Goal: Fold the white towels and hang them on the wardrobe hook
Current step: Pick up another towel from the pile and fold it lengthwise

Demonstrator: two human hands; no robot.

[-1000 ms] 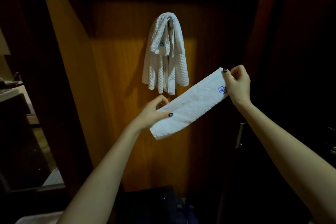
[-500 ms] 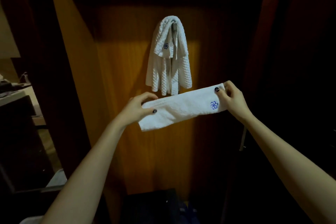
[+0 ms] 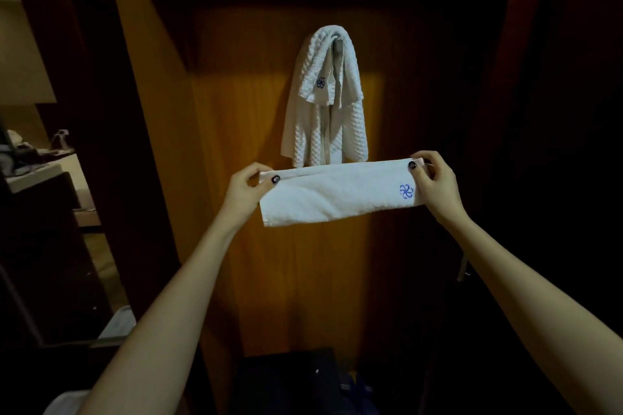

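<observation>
Left hand and right hand pinch opposite ends of the folded white terry towel, level, at 6 o'clock below the hung white waffle towel. Likely next: lift and drape over the hook.

No letters or numbers legible. Marks only:
- blue pinwheel emblem, embroidered, on the held towel, near its right end.
- second blue emblem, similar form, on the left flap of the hanging towel; detail too small to resolve.

The left hand and right hand wear dark nail polish.
</observation>
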